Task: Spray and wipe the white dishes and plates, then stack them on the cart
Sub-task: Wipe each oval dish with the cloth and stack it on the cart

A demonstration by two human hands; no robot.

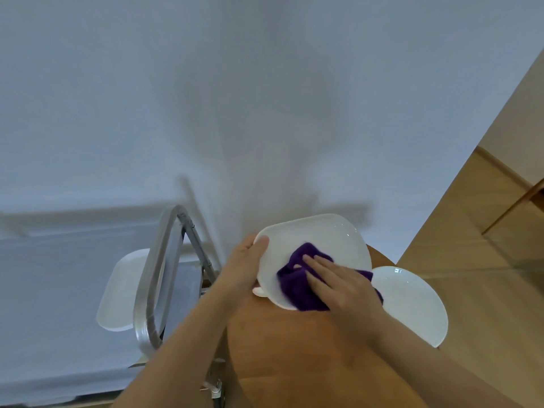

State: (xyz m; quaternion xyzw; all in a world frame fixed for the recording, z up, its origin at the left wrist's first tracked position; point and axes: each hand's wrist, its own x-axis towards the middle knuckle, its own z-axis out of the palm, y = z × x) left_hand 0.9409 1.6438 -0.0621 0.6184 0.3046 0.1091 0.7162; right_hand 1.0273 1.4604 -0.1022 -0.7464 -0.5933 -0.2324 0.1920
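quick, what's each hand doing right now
Left hand: grips the rim of the white plate.
Right hand: fingers straight, pressing the purple cloth onto that plate.

- purple cloth (297, 285) partly under right hand (338, 282); its right end hidden behind wrist
- held plate (321, 240) lower rim covered by cloth + hand
- small white item (259, 291) peeking below plate, mostly hidden, can't ID
- second plate (412, 301) left edge behind right forearm
- tray (123, 290) on cart, partly behind handle (159, 275), blurry
- both forearms cut off at bottom edge
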